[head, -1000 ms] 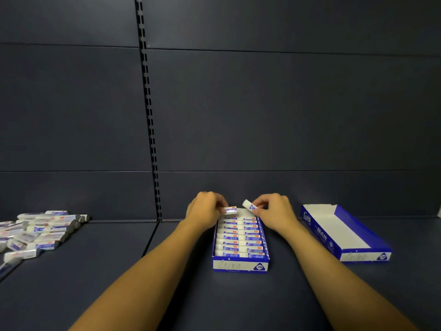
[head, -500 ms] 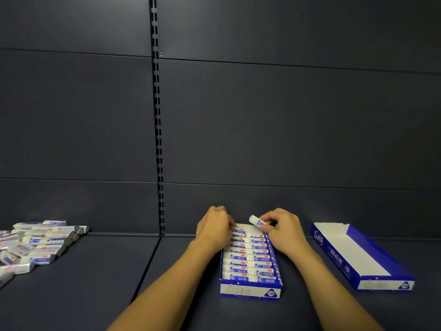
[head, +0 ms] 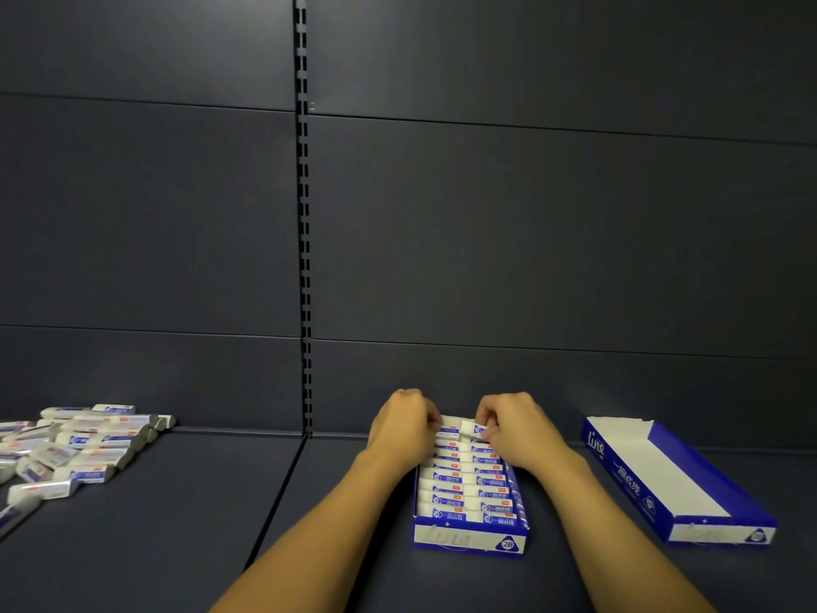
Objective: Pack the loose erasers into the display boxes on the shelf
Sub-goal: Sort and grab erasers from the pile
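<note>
left hand: our fingers curled onto back-row erasers | right hand: we pinch one eraser into the box

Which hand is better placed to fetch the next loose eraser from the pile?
Left, probably. The pile of loose erasers lies far to the left of the filled display box, on the left hand's side; the right hand would have to cross over.
</note>
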The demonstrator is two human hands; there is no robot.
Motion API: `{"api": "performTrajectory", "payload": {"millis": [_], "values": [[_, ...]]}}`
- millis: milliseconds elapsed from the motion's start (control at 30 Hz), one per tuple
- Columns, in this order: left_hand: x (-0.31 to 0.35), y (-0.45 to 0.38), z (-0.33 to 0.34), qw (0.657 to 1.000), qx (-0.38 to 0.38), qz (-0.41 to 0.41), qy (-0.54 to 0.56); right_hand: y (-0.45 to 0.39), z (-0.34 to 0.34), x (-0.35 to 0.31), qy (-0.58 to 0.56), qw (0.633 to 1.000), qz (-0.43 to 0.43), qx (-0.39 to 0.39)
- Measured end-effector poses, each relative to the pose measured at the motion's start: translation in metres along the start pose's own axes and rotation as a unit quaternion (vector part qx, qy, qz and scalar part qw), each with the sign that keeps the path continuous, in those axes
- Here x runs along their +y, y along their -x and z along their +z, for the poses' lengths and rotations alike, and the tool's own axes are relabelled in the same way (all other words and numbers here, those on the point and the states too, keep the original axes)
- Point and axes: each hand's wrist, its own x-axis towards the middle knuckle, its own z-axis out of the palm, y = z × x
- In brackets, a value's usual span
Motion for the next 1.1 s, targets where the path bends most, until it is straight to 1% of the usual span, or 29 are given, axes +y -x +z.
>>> {"api": "performTrajectory", "payload": {"millis": [233,333,500,633,767,833,900,1100], "values": [[-0.003,0.000,0.004,1.000,0.006,0.007,0.019,0.000,0.005,-0.001,0.054,0.998,-0.021,-0.010],[-0.004,-0.001,0.005,1.000,0.008,0.008,0.021,0.000,0.007,-0.001,0.045,0.999,-0.014,0.000],[-0.004,-0.002,0.004,1.000,0.007,0.011,0.021,0.000,0.008,0.000,0.043,0.999,-0.017,-0.004],[-0.004,-0.003,0.001,0.999,-0.008,0.007,0.035,0.001,0.006,0.000,0.033,0.999,-0.018,-0.008],[-0.001,-0.002,-0.015,0.999,-0.028,0.007,0.037,0.006,-0.011,-0.008,0.024,0.999,-0.033,0.031],[-0.001,-0.002,-0.032,0.999,-0.030,-0.001,0.013,0.007,-0.022,-0.018,0.017,0.997,-0.045,0.054],[-0.006,-0.001,-0.052,0.999,-0.031,-0.019,-0.027,0.004,-0.033,-0.030,0.021,0.997,-0.058,0.056],[-0.026,0.035,-0.133,0.980,-0.033,-0.094,-0.173,0.005,-0.046,-0.091,0.079,0.991,-0.108,-0.004]]}}
